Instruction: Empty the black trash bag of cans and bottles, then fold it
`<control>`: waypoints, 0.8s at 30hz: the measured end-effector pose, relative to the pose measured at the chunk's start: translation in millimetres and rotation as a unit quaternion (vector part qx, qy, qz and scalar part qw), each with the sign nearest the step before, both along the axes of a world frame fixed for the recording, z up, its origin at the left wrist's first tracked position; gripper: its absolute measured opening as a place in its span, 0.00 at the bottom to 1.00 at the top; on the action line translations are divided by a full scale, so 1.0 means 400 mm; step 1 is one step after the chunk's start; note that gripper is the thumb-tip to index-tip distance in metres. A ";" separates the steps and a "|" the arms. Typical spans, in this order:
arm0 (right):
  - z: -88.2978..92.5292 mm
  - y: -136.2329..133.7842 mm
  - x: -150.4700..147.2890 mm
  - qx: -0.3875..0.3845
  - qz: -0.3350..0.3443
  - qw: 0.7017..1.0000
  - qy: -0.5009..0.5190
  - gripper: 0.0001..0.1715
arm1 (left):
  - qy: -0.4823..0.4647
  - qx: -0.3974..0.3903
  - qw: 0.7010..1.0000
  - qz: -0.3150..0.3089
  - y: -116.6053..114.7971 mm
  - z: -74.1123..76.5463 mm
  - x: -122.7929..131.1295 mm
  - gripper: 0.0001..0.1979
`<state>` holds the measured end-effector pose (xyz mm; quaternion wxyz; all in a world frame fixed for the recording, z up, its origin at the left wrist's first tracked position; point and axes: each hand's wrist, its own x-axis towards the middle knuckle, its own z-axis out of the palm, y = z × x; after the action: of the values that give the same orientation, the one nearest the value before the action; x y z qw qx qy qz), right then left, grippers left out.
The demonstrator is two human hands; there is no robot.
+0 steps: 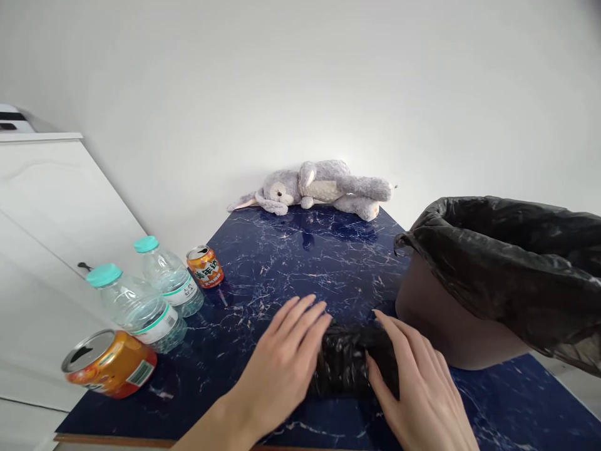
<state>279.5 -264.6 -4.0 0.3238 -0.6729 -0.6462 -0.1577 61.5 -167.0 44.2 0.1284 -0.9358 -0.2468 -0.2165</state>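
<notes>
A roll of black garbage bags [345,360] lies on the dark blue marbled table [291,263] near its front edge. At the roll's left end rests my left hand [288,357], fingers stretched out and its thumb hidden. My right hand [417,382] is around the right end, thumb on the near side and fingers over the far side. Close by on the right stands a brownish trash can [451,313], lined with a black garbage bag [498,257] folded over its rim.
Along the left edge stand two clear bottles with teal caps, one nearer [138,307] and one behind [169,275]. An orange can [110,363] is in front of them, another can [205,266] beyond. A plush rabbit [314,186] lies by the wall. A white cabinet [61,250] adjoins the left.
</notes>
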 end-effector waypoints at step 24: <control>-0.093 0.146 0.015 -0.247 0.161 0.953 -0.064 0.36 | 0.029 -0.264 0.963 0.047 0.250 -0.133 -0.048 0.27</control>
<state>285.4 -206.0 -41.1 0.1265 -0.6073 -0.7841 0.0186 42.3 -67.1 -8.9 -0.1060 -0.9297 -0.3351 -0.1098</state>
